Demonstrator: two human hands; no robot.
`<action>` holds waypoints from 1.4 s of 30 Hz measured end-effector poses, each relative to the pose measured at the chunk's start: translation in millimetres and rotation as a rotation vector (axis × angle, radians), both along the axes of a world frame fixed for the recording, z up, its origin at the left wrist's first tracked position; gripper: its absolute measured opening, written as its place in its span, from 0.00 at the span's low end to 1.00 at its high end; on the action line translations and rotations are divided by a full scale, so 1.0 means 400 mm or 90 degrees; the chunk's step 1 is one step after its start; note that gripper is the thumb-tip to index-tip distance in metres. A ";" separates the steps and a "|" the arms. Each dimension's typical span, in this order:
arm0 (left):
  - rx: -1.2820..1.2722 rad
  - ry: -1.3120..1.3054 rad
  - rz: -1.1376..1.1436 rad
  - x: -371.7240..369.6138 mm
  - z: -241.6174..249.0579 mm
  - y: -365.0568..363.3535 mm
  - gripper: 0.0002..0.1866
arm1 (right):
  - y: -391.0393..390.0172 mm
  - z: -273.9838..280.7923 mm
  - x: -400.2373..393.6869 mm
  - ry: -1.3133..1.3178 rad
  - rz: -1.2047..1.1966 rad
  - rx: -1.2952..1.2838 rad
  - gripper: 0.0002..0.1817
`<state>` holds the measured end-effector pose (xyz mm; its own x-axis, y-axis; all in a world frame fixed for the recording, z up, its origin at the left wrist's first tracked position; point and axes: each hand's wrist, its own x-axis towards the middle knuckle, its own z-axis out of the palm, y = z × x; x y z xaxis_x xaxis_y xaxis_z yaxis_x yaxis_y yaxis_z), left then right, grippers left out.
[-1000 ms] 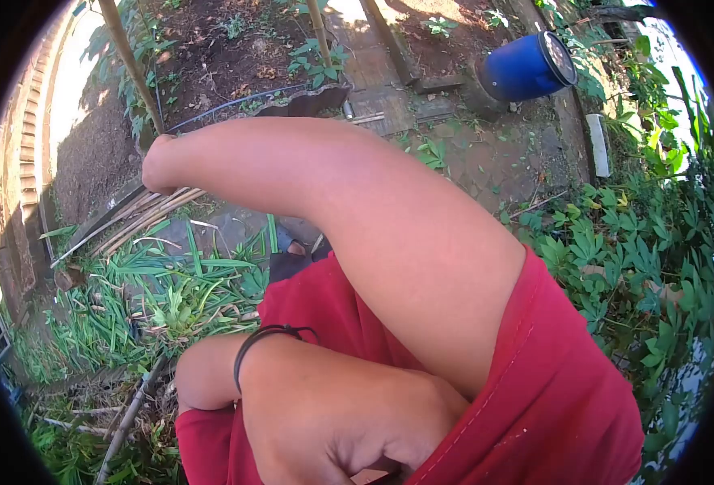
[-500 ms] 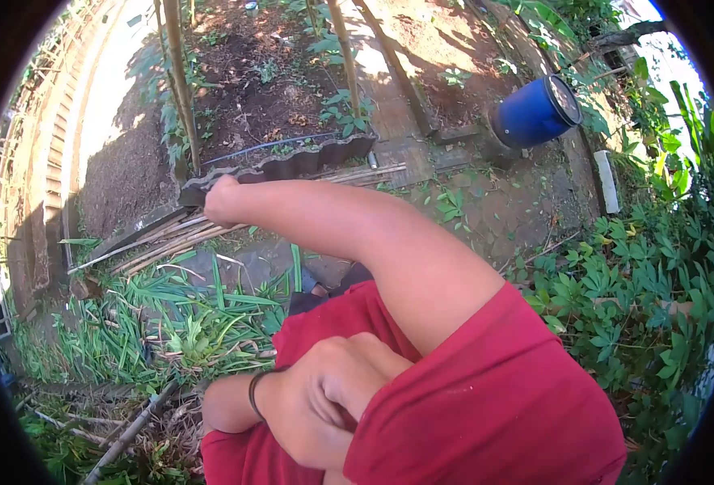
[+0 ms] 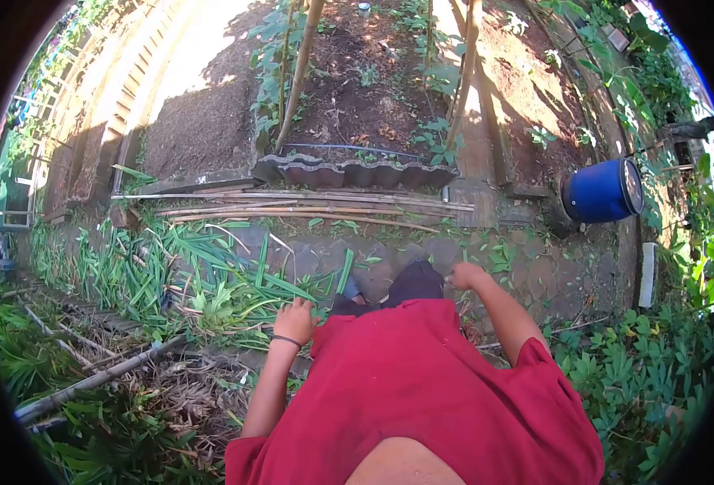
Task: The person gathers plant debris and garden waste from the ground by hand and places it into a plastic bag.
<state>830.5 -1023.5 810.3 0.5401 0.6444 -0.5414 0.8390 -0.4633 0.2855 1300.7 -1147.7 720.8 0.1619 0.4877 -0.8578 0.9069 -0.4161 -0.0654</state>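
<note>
My left hand (image 3: 295, 321), with a dark band on its wrist, hangs beside the hem of the red shirt (image 3: 413, 364). Its fingers are slightly apart and hold nothing I can see. On the other side, my right hand (image 3: 467, 276) hangs near the dark shorts (image 3: 417, 283), fingers loosely bent and partly turned away. No object shows in it. Cut green leaves (image 3: 211, 275) lie on the ground ahead of my left hand. Beyond both hands, several thin bamboo poles (image 3: 308, 205) lie along a grey corrugated edging (image 3: 357, 175).
A blue barrel (image 3: 603, 191) lies tilted at the right, near a white block (image 3: 648, 275). Upright wooden stakes (image 3: 302, 73) stand in the soil bed (image 3: 365, 97). Leafy plants (image 3: 631, 364) grow at the right. A cut branch (image 3: 102, 378) lies at the lower left.
My right arm, earlier stretched across to the left, has dropped to my right side. My left hand has moved from in front of my chest down to my left side. The view has turned left.
</note>
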 end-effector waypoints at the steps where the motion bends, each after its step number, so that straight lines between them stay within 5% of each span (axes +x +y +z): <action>1: 0.003 -0.001 0.012 0.009 -0.001 0.002 0.20 | -0.050 -0.022 0.053 0.015 -0.022 -0.016 0.28; 7: -0.045 -0.103 0.140 0.171 -0.008 0.014 0.21 | -0.090 -0.076 0.218 0.050 -0.012 -0.064 0.29; 18: -0.125 -0.206 0.354 0.484 -0.045 0.000 0.21 | 0.379 -0.090 0.305 0.214 0.012 0.170 0.25; 24: -0.143 -0.193 0.549 0.447 -0.099 -0.099 0.20 | 0.516 -0.162 0.380 0.120 0.194 0.102 0.24; 36: -0.337 -0.229 0.815 0.203 -0.372 -0.136 0.20 | 0.664 -0.086 0.197 0.144 0.131 0.085 0.26; 40: -0.254 -0.234 0.717 0.131 -0.456 -0.122 0.19 | 0.728 -0.085 0.138 0.147 0.105 0.142 0.24; 42: -0.338 -0.252 0.762 0.100 -0.489 -0.099 0.18 | 0.767 -0.092 0.128 0.130 0.089 0.167 0.24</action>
